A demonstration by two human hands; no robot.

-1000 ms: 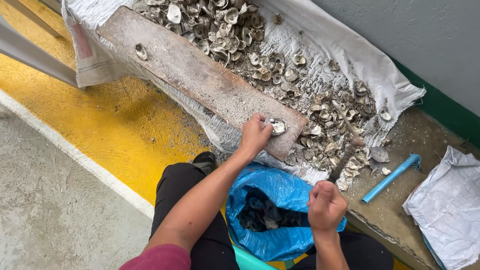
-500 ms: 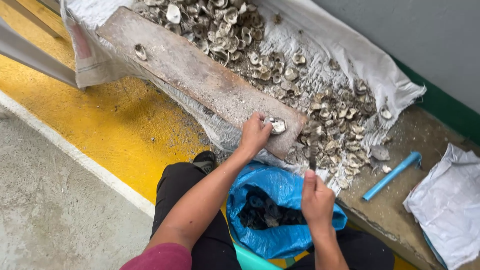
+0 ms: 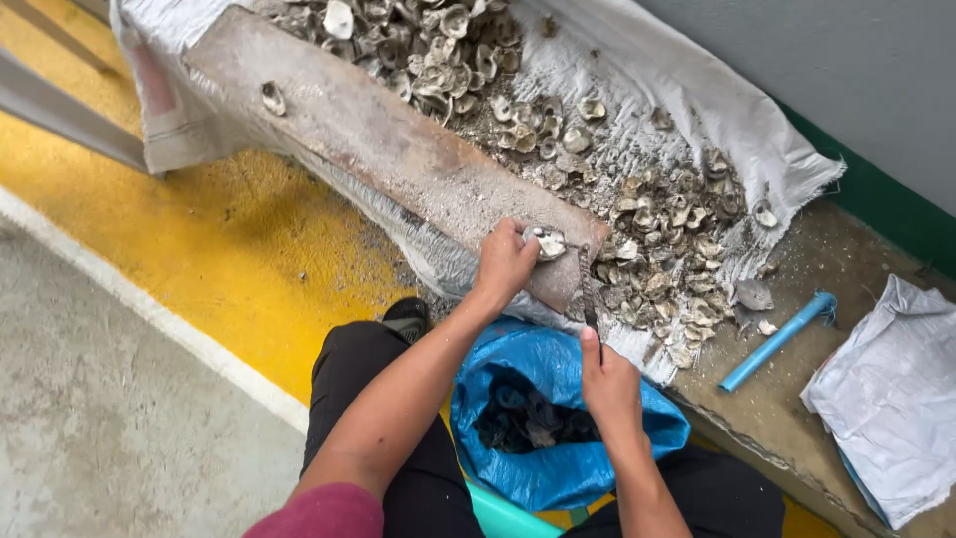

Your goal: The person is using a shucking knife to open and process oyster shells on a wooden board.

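Oyster (image 3: 549, 242) sitting at the plank's (image 3: 378, 139) near end, shell pile (image 3: 657, 259) crowding just beyond. My left hand (image 3: 506, 261) is pinning it, fingers closed on it. My right hand (image 3: 609, 384) is gripping a thin metal tool (image 3: 588, 294), tip probably touching the shell. Blue bag (image 3: 558, 399) lying open below.

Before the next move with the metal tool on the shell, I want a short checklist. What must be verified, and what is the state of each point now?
1. Left hand pins the oyster shell on the plank: ok.
2. Right hand grips the metal rod at its lower end: ok.
3. Rod tip lies at the shell, beside the left fingers: not ok, very close.
4. Shell rests flat near the plank's end: cannot tell.
5. Blue bag is open below the hands, dark pieces inside: ok.
6. Shell pile on the white sack is apart from the working spot: ok.
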